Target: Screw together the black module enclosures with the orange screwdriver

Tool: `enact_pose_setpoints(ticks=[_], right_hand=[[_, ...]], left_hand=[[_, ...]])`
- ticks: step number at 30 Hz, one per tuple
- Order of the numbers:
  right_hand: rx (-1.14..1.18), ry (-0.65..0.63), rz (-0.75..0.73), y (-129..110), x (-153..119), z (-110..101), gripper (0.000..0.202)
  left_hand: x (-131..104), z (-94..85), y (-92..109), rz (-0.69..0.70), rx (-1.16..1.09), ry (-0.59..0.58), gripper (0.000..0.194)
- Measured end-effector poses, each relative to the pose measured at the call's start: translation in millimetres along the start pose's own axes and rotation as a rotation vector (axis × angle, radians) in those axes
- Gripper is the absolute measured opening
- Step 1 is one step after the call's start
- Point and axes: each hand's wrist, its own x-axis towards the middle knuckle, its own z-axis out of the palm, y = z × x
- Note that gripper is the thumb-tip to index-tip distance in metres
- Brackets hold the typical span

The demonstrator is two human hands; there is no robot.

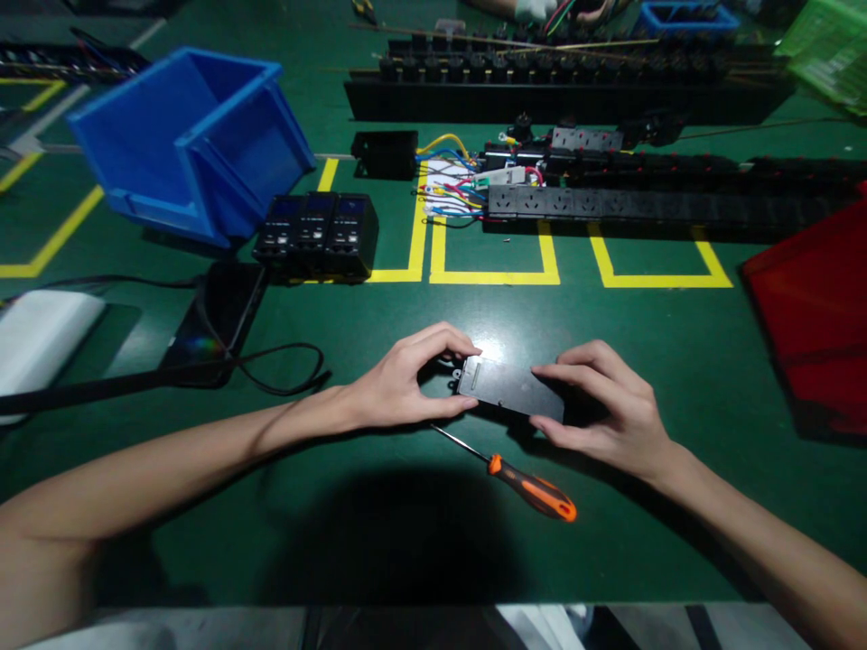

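A small black rectangular module (518, 388) with metal tabs at its left end is held between both hands, low over the green table. My left hand (413, 379) pinches its left end between thumb and fingers. At the right end, my right hand (606, 406) grips the module's long edges the same way. Just below the hands lies a screwdriver (535, 492) with an orange and black handle, its shaft pointing up and left. The module's underside is hidden.
A blue bin (196, 144) stands at back left, with black display modules (318, 235) before it. A phone (217, 325) and cable lie left. Black socket strips (596, 206) with loose wires stretch across the back. A red bin (813, 316) stands right. Another person's hands (542, 9) show at the top.
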Motion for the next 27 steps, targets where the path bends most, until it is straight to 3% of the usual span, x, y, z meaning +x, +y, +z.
enact_pose_setpoints(ticks=[21,27], right_hand=[[0.016,-0.024,0.037,1.8,-1.4,-0.9,0.042],[0.243,-0.051,0.142,4.0,-5.3,0.7,0.036]], left_hand=[[1.3,-0.2,0.5,0.003,0.004,-0.002,0.049],[0.3,3.3,-2.7,-0.166,-0.083,0.151,0.045]])
